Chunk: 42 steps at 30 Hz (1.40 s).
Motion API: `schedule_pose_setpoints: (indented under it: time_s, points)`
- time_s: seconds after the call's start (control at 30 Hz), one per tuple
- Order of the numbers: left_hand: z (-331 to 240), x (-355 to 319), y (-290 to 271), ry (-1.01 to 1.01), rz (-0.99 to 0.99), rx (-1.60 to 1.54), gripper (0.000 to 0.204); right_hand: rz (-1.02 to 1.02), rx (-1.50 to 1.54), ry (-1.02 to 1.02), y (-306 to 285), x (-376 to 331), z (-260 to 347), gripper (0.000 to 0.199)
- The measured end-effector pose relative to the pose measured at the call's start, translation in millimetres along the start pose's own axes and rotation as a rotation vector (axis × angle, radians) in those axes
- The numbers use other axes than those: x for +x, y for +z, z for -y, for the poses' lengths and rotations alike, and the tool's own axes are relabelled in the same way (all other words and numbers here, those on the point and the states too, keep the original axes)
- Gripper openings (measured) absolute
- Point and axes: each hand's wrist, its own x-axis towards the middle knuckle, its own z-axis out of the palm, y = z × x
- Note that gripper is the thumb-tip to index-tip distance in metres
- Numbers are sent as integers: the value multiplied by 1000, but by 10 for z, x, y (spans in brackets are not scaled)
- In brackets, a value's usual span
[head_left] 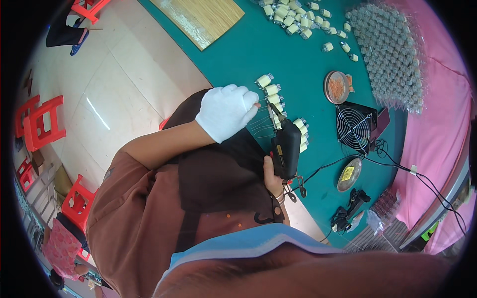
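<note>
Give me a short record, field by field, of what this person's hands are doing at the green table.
Left hand: white-gloved left hand, pressed on thin wire leads beside a row of small cream cylindrical parts
Right hand: bare right hand gripping a black pistol-shaped corded tool, tip toward the row
Surface: teal-green table
Nearby: small black square fan; round dish of orange bits; loose pile of similar cream parts; clear bag of small parts on pink cloth
Floor: red plastic stools

The right hand (271,176) is mostly hidden behind the black glue gun (285,149).
</note>
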Motion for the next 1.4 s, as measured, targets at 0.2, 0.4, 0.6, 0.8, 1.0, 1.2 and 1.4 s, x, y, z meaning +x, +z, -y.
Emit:
schedule_pose_setpoints:
  time_s: [0.2, 0.4, 0.6, 0.8, 1.0, 1.2, 1.4]
  points:
    - [133, -128, -246, -9, 50, -111, 9, -34, 79, 93, 21, -49, -99, 34]
    - [321, -42, -333, -43, -100, -232, 8, -3, 39, 61, 5, 11, 72, 31]
    - [79, 70, -67, -23, -99, -200, 10, -51, 166, 152, 9, 2, 101, 29]
    - [-69, -108, -88, 277, -56, -300, 19, -102, 672, 237, 8, 202, 629, 29]
    - [-239, -263, -47, 442, 52, -262, 19, -65, 712, 283, 28, 349, 772, 25]
    - [-261, -295, -38, 434, 49, -261, 19, -96, 713, 276, 55, 348, 843, 34]
    - [-258, -328, -47, 457, 40, -250, 16, -91, 732, 263, 50, 327, 874, 32]
